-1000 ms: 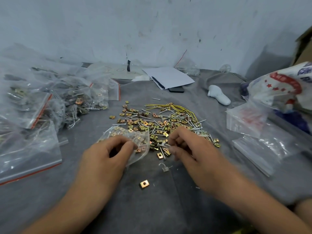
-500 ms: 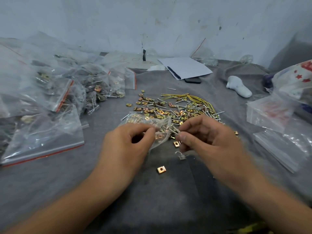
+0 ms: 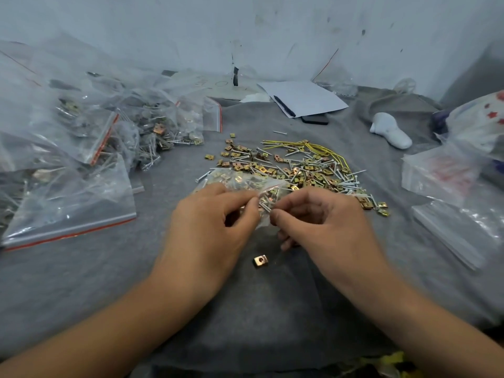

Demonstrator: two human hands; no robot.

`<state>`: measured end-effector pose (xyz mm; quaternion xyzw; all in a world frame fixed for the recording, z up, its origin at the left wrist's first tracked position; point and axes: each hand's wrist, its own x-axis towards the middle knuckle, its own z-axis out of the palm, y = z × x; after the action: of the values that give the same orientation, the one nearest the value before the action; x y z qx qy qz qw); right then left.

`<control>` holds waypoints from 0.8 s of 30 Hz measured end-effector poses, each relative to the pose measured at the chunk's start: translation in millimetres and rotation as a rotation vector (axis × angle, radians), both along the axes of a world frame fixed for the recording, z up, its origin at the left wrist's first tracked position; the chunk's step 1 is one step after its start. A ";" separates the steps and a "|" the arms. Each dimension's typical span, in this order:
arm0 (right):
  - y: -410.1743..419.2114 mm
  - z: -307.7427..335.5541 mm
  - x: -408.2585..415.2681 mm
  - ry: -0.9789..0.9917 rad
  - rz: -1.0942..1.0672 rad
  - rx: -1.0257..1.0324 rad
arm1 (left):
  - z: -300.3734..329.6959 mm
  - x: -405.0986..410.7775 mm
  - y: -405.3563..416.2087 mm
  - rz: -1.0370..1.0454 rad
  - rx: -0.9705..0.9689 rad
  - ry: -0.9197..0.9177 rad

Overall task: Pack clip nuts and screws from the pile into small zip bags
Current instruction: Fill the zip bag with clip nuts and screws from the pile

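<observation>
A pile of brass clip nuts and silver screws [image 3: 302, 170] lies on the grey cloth in the middle. My left hand [image 3: 215, 227] grips a small clear zip bag [image 3: 245, 184] that holds several nuts and screws. My right hand [image 3: 324, 225] pinches screws [image 3: 266, 205] at the mouth of that bag, its fingers curled. One loose clip nut [image 3: 260, 261] lies on the cloth between my wrists.
Filled zip bags [image 3: 81, 148] with red seals are heaped at the left. A stack of empty bags [image 3: 447, 175] lies at the right. Paper with a pen [image 3: 302, 98], a dark phone and a white object [image 3: 390, 130] sit at the back. Yellow ties edge the pile.
My right hand left the pile with screws and came to the bag's mouth by my left hand. The view shifted, so everything sits further right in frame.
</observation>
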<state>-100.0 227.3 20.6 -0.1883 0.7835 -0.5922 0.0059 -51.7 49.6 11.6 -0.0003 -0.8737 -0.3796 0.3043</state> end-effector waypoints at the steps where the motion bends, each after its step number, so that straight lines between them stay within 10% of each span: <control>1: -0.9 0.0 0.2 0.035 -0.024 0.042 | 0.1 1.2 1.5 0.016 -0.053 0.020; 8: -6.1 1.6 7.2 0.758 -0.115 0.397 | 1.9 8.3 8.3 0.025 -0.269 0.072; 19: -3.4 18.2 -3.6 0.297 0.119 0.151 | 18.3 3.3 -12.4 0.073 -0.108 0.002; 24: 52.2 31.3 -27.9 0.273 -0.466 0.675 | 20.6 6.0 -14.6 0.117 -0.012 -0.011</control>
<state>-127.8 279.4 51.8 -0.0704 0.9485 -0.2579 -0.1703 -45.6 35.0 32.2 0.0510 -0.8762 -0.3559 0.3210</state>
